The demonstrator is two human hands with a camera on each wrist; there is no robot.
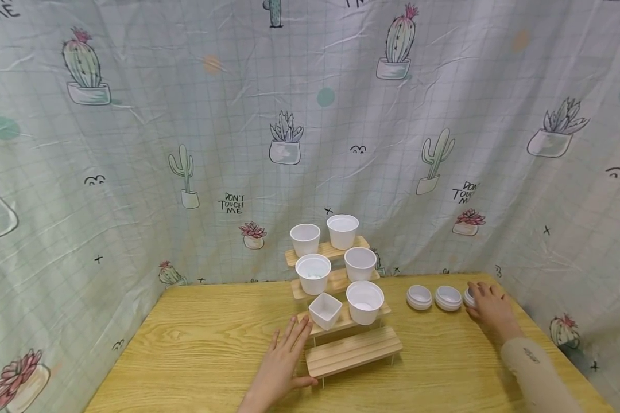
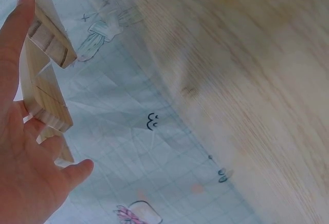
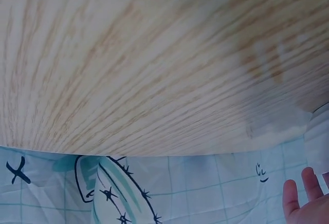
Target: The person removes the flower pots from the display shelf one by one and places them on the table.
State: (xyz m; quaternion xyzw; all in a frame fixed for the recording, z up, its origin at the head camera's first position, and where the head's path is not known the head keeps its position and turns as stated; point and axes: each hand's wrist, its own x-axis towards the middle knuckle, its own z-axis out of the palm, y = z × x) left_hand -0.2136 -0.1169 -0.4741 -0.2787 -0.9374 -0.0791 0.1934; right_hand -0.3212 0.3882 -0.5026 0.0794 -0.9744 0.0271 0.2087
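Note:
A tiered wooden stand (image 1: pixel 352 351) sits mid-table and carries several white pots, among them a square one (image 1: pixel 325 310) on its lower left. My left hand (image 1: pixel 291 351) lies flat against the stand's left side, fingers straight and thumb by the bottom step. In the left wrist view the left hand (image 2: pixel 25 152) rests along the stand's wooden edges (image 2: pixel 46 98). My right hand (image 1: pixel 484 300) reaches to the far right and touches a low round white pot (image 1: pixel 468 296), mostly hidden under the fingers. The right wrist view shows only fingertips (image 3: pixel 300 201) near that pot's edge (image 3: pixel 320 142).
Two more low round white pots (image 1: pixel 419 297) (image 1: pixel 448 297) stand in a row left of my right hand. The wooden table (image 1: pixel 196 350) is backed and flanked by a cactus-print cloth (image 1: pixel 237 143). The table's right edge is close to my right arm.

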